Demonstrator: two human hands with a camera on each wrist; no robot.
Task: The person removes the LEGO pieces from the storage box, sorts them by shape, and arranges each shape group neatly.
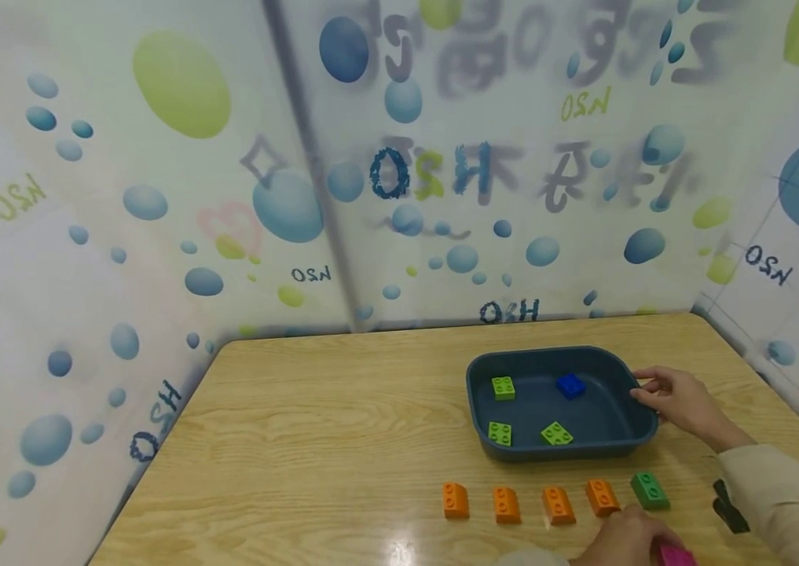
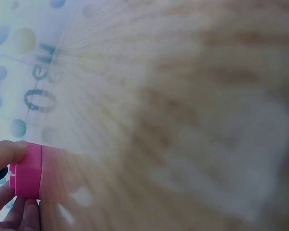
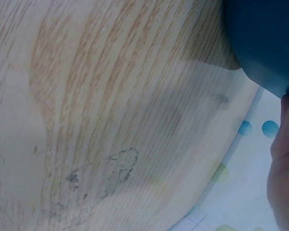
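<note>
A dark blue plastic basin stands on the right half of the wooden table. My right hand grips its right rim, fingers at the edge; in the right wrist view the hand is partly out of frame. Inside lie a blue toy brick and several light green bricks, apart from each other. At the bottom edge of the head view, my left hand holds a pink toy brick. In the left wrist view, the thumb and fingers pinch this pink brick at the table surface.
In front of the basin runs a row of several orange bricks, with a green brick at its right end. A small dark object shows beside the right sleeve. Patterned curtain-like walls border the table behind and on both sides.
</note>
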